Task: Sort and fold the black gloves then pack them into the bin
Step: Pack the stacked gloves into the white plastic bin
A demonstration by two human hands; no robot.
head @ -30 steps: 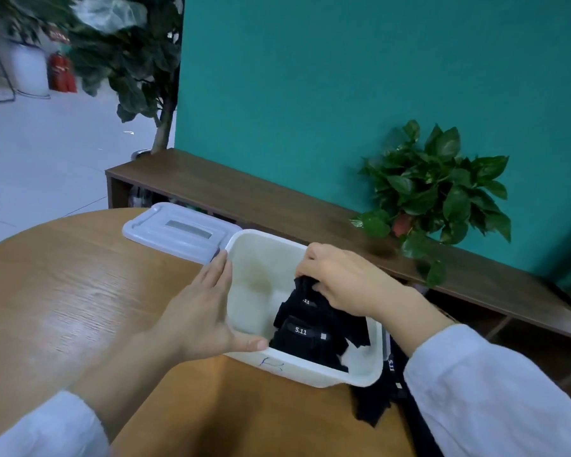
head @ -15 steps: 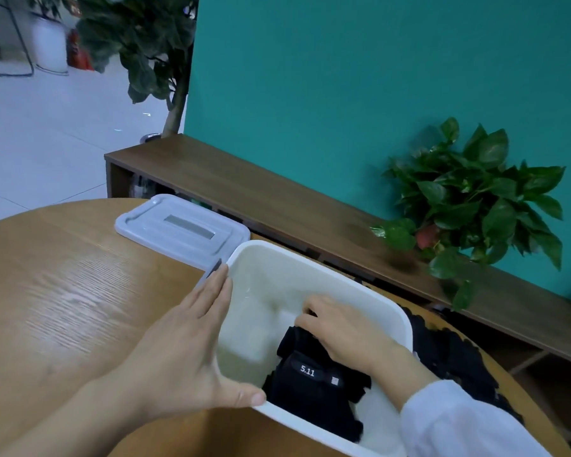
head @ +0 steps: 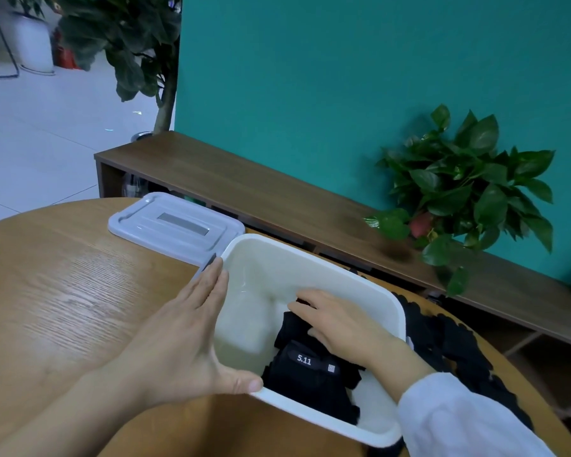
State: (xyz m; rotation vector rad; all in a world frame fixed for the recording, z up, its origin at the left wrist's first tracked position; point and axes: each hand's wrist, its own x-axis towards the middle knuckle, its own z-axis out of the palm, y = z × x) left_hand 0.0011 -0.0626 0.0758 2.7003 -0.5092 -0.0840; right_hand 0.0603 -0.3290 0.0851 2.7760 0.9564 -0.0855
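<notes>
The right hand presses flat, fingers straight, on the gloves in the bin; unpacked gloves lie just right. Left hand, fingers straight, steadies the bin's left wall.

Black gloves with white "5.11" label, white bin, grey lid.

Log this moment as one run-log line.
left hand: flat against bin side | right hand: pressing black gloves down in bin | lid: off, on table
</notes>
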